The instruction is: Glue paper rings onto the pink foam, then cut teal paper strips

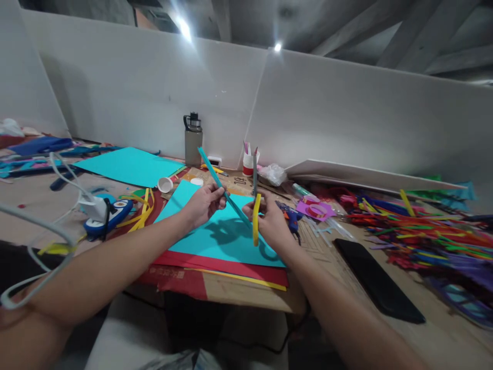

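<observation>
My left hand (203, 202) pinches a long teal paper strip (215, 174) that slants up to the left. My right hand (269, 222) is closed round scissors (256, 205) with a yellow handle, blades pointing up beside the strip. Both hands hover over a teal paper sheet (215, 237) that lies on red and yellow sheets on the table.
A grey bottle (193, 140) and a cup of pens (248, 162) stand at the back. A black phone (378, 280) lies to the right, beside a heap of coloured strips (427, 231). A blue glue gun (290, 218), a white cup (165, 184) and a blue device with a cable (110, 213) are nearby.
</observation>
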{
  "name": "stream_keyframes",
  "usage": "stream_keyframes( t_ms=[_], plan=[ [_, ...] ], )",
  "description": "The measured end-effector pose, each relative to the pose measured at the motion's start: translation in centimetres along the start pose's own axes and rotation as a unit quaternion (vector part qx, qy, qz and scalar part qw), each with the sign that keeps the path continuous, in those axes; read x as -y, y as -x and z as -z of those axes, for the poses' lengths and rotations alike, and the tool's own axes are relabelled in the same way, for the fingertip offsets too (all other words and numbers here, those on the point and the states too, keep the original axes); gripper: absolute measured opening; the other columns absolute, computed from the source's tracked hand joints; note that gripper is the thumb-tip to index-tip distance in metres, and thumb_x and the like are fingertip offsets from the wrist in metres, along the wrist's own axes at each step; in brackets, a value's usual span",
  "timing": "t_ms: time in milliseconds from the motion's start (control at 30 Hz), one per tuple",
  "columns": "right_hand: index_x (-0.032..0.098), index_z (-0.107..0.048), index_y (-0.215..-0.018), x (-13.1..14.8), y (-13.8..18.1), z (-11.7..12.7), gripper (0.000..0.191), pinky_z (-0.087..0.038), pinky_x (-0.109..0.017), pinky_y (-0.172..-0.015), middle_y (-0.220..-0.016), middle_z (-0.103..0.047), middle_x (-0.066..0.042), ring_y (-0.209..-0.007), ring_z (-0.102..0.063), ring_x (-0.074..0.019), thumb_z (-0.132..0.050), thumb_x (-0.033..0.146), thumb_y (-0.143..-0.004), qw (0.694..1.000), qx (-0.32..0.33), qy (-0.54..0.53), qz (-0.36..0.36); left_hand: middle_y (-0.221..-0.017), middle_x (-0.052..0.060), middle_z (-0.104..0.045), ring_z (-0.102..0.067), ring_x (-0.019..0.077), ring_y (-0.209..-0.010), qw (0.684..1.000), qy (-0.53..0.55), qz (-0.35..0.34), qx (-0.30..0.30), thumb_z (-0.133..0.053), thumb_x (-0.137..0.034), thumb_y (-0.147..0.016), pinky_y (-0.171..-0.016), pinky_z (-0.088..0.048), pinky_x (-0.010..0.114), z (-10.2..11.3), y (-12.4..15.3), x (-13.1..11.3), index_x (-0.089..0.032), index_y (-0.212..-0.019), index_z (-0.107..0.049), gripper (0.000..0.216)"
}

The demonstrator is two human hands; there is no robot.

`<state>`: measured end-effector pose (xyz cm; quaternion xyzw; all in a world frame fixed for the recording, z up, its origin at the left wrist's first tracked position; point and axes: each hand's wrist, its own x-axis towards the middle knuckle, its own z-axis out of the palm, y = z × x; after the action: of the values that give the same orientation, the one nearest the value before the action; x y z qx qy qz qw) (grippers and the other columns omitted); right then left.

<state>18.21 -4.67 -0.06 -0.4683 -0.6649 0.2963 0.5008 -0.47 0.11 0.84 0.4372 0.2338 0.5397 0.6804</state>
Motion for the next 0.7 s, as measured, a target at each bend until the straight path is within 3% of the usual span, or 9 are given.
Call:
stream_keyframes(
  t_ms=[267,533,700],
  plan=[
    [0.021,-0.055,-0.107,0.0,1.0,-1.5,0.037,-0.037,-0.021,-0.054,-0.067,-0.051,0.006,-0.060,-0.047,-0.0102,-0.058,0.018,-0.071,0.996,0.059,0.063,0.006,-0.066,0.001,-0.059,-0.053,0.0068,-0.050,0.998,0.020,0.034,0.049,-0.072,-0.020,-0.072,-0.048,-0.044,0.018,-0.1,0.5,0.9,-0.012,-0.080,-0.054,0.021],
    [0.020,-0.058,-0.106,1.2,1.7,-1.4,0.040,-0.036,-0.020,-0.054,-0.068,-0.052,0.006,-0.060,-0.048,-0.0095,-0.054,0.012,-0.067,0.992,0.070,0.105,0.021,-0.058,-0.004,-0.051,-0.048,0.0069,-0.044,0.996,-0.045,-0.040,-0.068,-0.070,-0.018,-0.070,-0.042,-0.038,0.018,0.1,-0.6,-0.2,-0.015,-0.073,-0.052,0.018],
    [0.020,-0.061,-0.102,2.4,2.0,-1.4,0.036,-0.038,-0.021,-0.059,-0.071,-0.055,0.004,-0.063,-0.050,-0.0102,-0.054,0.011,-0.069,0.979,0.060,0.186,0.054,-0.053,-0.006,-0.046,-0.043,0.0050,-0.041,0.994,-0.077,-0.031,-0.075,-0.070,-0.020,-0.072,-0.038,-0.033,0.016,0.1,-0.8,-1.0,-0.015,-0.069,-0.051,0.020]
  ],
)
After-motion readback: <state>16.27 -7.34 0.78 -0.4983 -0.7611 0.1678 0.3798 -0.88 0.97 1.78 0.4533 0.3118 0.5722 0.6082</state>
